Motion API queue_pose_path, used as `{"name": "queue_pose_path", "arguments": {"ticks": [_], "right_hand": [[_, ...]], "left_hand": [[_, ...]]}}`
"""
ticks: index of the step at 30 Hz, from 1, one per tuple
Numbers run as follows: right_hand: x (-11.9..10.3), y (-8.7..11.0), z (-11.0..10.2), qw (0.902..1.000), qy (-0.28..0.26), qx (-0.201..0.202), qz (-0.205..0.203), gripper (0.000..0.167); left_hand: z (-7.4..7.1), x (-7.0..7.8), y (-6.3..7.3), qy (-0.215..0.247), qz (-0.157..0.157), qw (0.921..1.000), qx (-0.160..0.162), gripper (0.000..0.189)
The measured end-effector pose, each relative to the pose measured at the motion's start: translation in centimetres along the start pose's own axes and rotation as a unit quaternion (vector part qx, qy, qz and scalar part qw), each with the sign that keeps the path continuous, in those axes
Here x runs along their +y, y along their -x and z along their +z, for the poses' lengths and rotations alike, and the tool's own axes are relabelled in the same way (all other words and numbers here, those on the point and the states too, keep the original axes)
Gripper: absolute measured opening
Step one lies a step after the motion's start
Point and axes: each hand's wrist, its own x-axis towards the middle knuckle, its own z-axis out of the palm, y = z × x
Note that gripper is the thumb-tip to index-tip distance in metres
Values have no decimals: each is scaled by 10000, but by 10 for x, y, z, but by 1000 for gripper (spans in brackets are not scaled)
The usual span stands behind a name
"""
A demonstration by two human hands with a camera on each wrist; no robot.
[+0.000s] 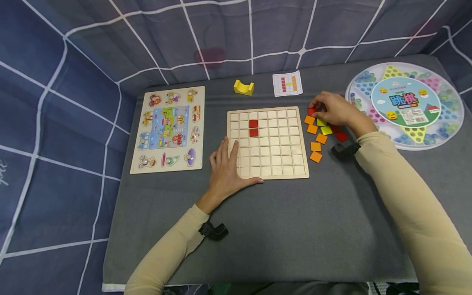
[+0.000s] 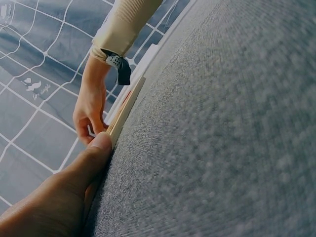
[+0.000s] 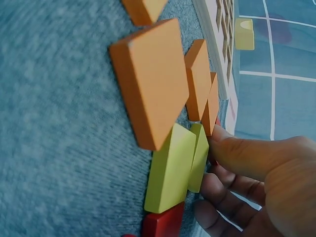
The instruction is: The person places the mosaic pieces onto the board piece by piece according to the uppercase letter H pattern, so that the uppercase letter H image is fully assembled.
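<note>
A wooden grid board point(image 1: 274, 157) lies flat, with two red square tiles point(image 1: 253, 128) in neighbouring cells, one above the other. My left hand point(image 1: 225, 170) spans its near left corner, fingers straight along the left side and thumb point(image 2: 101, 141) against the front edge. To the right of the board, my right hand point(image 1: 333, 108) pinches a red tile point(image 1: 312, 110) between thumb and fingers; the fingers hide most of it in the right wrist view. Around that hand lie several orange tiles point(image 1: 316, 157), yellow-green tiles point(image 3: 170, 170) and more red tiles point(image 1: 341, 136).
A small card point(image 1: 287, 84) printed with a coloured grid pattern lies behind the board, beside a yellow curved block point(image 1: 243, 87). On the left is a wooden picture puzzle point(image 1: 167, 164) with knobbed pieces. A round Chinese checkers box point(image 1: 405, 102) sits at the right, near the right forearm.
</note>
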Motion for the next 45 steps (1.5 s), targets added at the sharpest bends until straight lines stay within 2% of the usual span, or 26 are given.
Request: {"name": "queue_pose_path", "arguments": {"ticks": [10, 16, 22, 27, 33, 36, 45], "right_hand": [[-2, 3, 1, 10000, -34, 4, 89, 27], [-10, 6, 0, 9997, -44, 196, 117, 28], [-36, 6, 5, 9976, -252, 573, -280, 27], [-71, 1, 17, 9937, -451, 739, -718, 30], [-115, -4, 33, 9906, -680, 531, -1059, 27], [-130, -7, 41, 9895, -725, 396, -1187, 23], [-142, -15, 66, 9881, -718, 119, -1358, 22]], "left_hand": [[0, 0, 2, -73, 50, 9999, 68, 135], [0, 0, 1, -74, 66, 9999, 101, 135], [-1, 0, 1, -94, 30, 9999, 30, 135], [-1, 1, 0, -182, 2, 9998, 10, 135], [-3, 2, 0, -264, -24, 9996, -18, 135], [-2, 2, 0, -310, -19, 9995, 17, 135], [-3, 1, 0, -333, -17, 9994, 15, 136]]}}
